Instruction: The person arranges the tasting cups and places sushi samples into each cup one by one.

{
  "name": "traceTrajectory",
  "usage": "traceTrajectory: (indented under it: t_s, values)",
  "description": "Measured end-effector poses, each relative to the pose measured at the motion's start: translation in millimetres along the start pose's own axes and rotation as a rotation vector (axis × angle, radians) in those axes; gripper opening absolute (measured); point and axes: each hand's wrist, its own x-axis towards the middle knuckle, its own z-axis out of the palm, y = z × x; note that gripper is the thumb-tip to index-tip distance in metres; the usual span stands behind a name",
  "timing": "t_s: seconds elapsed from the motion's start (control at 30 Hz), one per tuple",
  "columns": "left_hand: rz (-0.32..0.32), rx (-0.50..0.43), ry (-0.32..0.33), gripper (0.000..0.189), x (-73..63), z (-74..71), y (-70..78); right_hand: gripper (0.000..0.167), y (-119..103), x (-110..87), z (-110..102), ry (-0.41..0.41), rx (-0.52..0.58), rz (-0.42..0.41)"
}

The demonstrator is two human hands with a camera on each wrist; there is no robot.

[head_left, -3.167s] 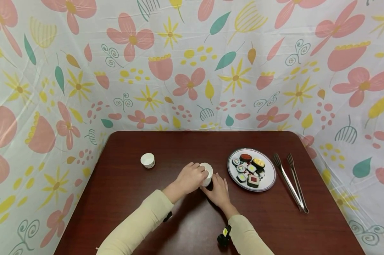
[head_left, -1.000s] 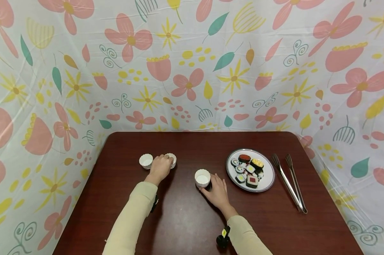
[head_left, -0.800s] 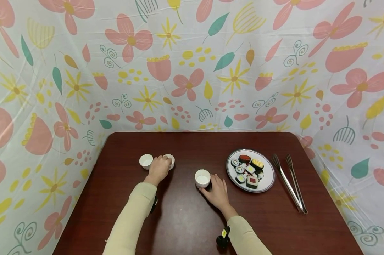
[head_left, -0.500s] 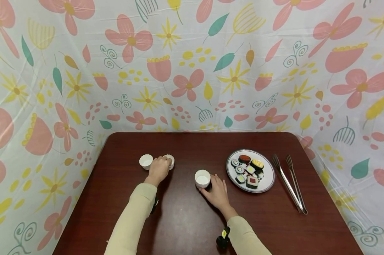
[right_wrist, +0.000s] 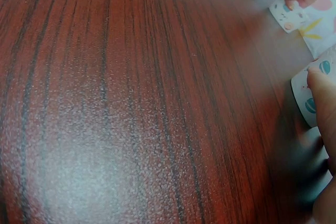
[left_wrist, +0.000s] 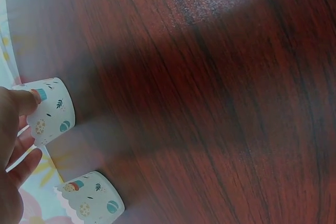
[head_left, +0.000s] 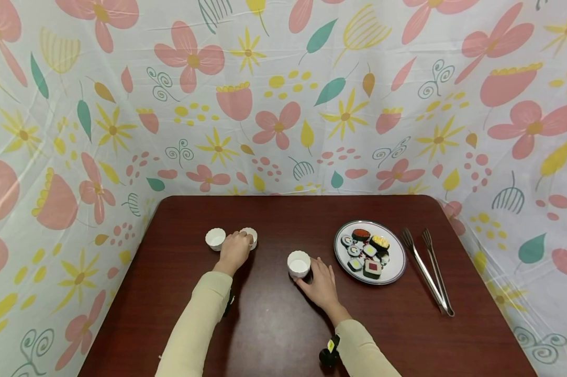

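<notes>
My left hand [head_left: 235, 252] pinches a white paper baking cup [head_left: 252, 236] with a scalloped rim, upright at the left of the table. In the left wrist view the thumb presses on the printed side of this baking cup [left_wrist: 58, 109]. Just left of it stands a second baking cup [head_left: 215, 239]. At mid-table my right hand [head_left: 323, 285] holds a third baking cup [head_left: 299, 263], thumb along its near side and fingers at its right. The right wrist view catches only part of this baking cup [right_wrist: 303, 94], at the right edge.
Right of my right hand, a round white plate [head_left: 393, 269] bears several sushi pieces [head_left: 371, 268]. Metal tongs [head_left: 426, 275] lie spread beyond the plate. The dark wooden table [head_left: 274, 335] ends at the back against a flowered cloth [head_left: 283, 78].
My left hand has drawn a baking cup from the one at mid-table and carried it left, beside the far-left cup. My right hand keeps its place. Over the last half second both hands stay still.
</notes>
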Motion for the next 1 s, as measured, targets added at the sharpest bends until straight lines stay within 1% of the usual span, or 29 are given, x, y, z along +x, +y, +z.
traceTrajectory:
  t_s: [0.23,0.33,0.5,0.6,0.77,0.9,1.0]
  values:
    - [-0.003,0.006,0.003,0.016,-1.8,-1.0,1.8,0.067,0.0,0.2,0.2,0.004,0.011,0.008]
    - [-0.002,0.001,0.010,0.021,-1.7,-2.4,2.6,0.066,0.5,0.7,0.8,0.016,0.002,-0.005]
    - [0.016,-0.010,0.026,0.026,-0.2,-6.7,3.8,0.067,0.8,0.9,0.8,0.013,-0.003,0.000]
    - [0.026,-0.017,0.024,0.029,1.4,-12.1,5.5,0.067,0.5,0.8,0.2,0.003,0.003,0.009]
    - [0.052,-0.012,-0.007,0.033,6.3,-24.6,11.8,0.067,-0.2,0.4,-0.4,0.008,0.008,0.002]
    - [0.095,-0.020,-0.004,0.035,11.4,-36.8,20.8,0.067,0.1,0.3,0.0,0.011,0.007,0.004]
    - [0.129,-0.032,0.014,0.037,15.2,-43.9,28.1,0.066,0.2,0.5,0.5,0.017,0.010,0.002]
